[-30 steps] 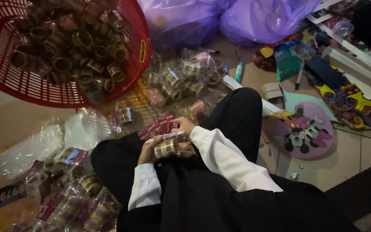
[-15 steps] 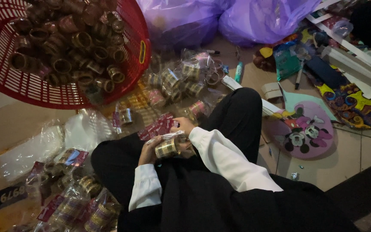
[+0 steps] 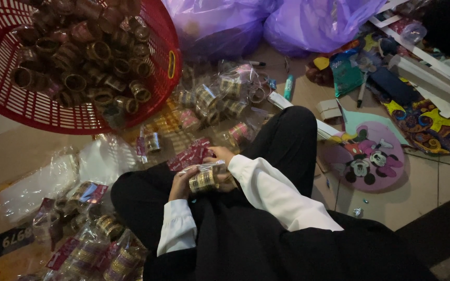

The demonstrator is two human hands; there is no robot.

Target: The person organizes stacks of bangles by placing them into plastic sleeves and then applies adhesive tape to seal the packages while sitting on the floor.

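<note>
Here your left hand [image 3: 180, 183] and right hand [image 3: 222, 162] have their fingers closed around a stack of gold bangles [image 3: 202, 180] over your lap, its clear wrapper bunched above; packed sets [image 3: 100, 244] lie left, the red basket [image 3: 160, 99] beyond.

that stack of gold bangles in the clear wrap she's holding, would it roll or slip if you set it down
The bangle stack is cylindrical, so on its side it would probably roll. Its clear wrap looks glossy, likely a bit slippery. Both hands, left and right, cradle it, hinting the rings could shift apart.
</note>
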